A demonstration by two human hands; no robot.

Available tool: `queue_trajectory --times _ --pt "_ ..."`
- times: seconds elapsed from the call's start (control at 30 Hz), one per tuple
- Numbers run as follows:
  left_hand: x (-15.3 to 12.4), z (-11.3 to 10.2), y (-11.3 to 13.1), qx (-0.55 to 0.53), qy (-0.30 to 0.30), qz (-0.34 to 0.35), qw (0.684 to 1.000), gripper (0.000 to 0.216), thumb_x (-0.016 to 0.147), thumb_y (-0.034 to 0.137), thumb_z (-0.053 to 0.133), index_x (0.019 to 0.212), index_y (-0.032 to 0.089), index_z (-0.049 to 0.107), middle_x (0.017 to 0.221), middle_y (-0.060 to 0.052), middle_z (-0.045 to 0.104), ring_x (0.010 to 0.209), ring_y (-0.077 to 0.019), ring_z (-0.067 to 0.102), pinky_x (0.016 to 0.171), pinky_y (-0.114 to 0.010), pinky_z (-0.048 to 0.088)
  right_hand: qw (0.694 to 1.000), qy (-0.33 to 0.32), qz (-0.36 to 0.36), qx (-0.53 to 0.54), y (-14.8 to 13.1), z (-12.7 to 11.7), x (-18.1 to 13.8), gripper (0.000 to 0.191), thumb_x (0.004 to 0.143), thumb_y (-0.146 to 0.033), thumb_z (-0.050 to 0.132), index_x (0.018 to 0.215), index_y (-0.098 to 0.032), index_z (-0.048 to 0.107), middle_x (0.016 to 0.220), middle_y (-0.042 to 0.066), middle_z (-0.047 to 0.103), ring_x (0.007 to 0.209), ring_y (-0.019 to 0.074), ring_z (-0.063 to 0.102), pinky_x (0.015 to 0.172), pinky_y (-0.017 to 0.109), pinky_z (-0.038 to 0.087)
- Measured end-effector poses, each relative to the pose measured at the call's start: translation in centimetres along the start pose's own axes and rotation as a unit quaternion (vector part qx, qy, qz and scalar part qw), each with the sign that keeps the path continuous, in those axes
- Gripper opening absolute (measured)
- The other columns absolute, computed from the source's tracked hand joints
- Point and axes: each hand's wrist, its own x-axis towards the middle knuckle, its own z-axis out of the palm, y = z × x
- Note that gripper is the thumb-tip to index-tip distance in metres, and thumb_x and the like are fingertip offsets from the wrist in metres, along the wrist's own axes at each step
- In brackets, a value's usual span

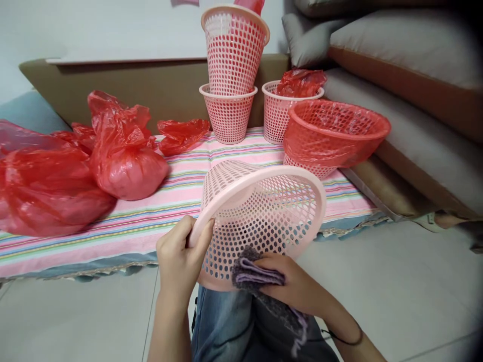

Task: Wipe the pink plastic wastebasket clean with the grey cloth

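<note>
A pink perforated plastic basket (230, 188) lies tilted over my lap, its round mouth facing me. My left hand (183, 251) is closed around the left side of its rim, thumb on the inside. In my right hand (289, 281) is a folded grey and purple cloth (258, 274), pressed against the lower inner wall near the rim. A loose end of the cloth hangs down over my jeans. The fingertips of my right hand are partly hidden by the cloth.
On the striped bedspread (184, 201) stand stacked pink baskets (236, 55), a basket with a red bag (273, 118) and a red-lined basket (332, 146). Filled red plastic bags (128, 171) lie left. Grey cushions (407, 45) are piled right.
</note>
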Motion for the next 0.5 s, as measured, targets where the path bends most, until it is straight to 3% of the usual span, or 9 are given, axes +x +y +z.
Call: queue_trajectory --times 0.1,0.2,0.27,0.37,0.5 --pt "-0.3 -0.3 -0.2 -0.004 0.003 -0.007 1.0 0.022 0.084 0.027 0.061 0.067 0.02 0.049 0.053 0.008 0.045 0.046 -0.006 0.037 0.046 -0.018 0.031 0.986 0.161 -0.04 0.02 -1.6 -3.4 -1.6 0.026 0.081 -0.02 0.064 0.106 -0.026 0.071 0.101 0.003 0.07 0.09 0.0206 0.066 0.077 0.031 0.054" --pt "-0.8 -0.3 0.3 -0.005 0.002 0.004 1.0 0.011 0.085 0.03 0.061 0.08 0.021 0.057 0.062 0.006 0.058 0.049 -0.0076 0.049 0.05 -0.018 0.039 0.936 0.344 -0.061 -0.048 -3.8 -6.6 -1.7 0.029 0.084 -0.025 0.064 0.113 -0.027 0.067 0.11 0.004 0.068 0.099 0.0227 0.064 0.085 0.036 0.053" --pt "-1.0 -0.1 0.9 -0.005 -0.007 0.025 1.0 0.01 0.086 0.03 0.061 0.084 0.021 0.057 0.065 0.005 0.062 0.051 -0.0083 0.053 0.052 -0.018 0.041 0.902 0.41 -0.079 -0.108 -5.5 -7.9 -0.9 0.026 0.086 -0.023 0.062 0.112 -0.027 0.067 0.108 0.005 0.066 0.099 0.0227 0.062 0.086 0.036 0.053" --pt "-1.2 0.2 1.7 0.0 -0.025 0.051 0.998 0.009 0.087 0.03 0.061 0.087 0.022 0.057 0.064 0.006 0.062 0.048 -0.0081 0.054 0.05 -0.017 0.042 0.877 0.422 -0.135 -0.185 -7.8 -7.9 1.0 0.031 0.087 -0.021 0.059 0.117 -0.027 0.065 0.11 0.007 0.062 0.101 0.024 0.06 0.087 0.038 0.051" --pt "-1.2 0.5 1.9 0.009 -0.043 0.059 0.997 0.023 0.083 0.041 0.067 0.094 0.022 0.059 0.066 0.005 0.065 0.049 -0.0104 0.057 0.05 -0.019 0.044 0.876 0.362 -0.202 -0.245 -9.5 -6.2 2.9 0.042 0.087 -0.02 0.054 0.129 -0.026 0.058 0.118 0.01 0.055 0.107 0.0272 0.056 0.091 0.045 0.048"
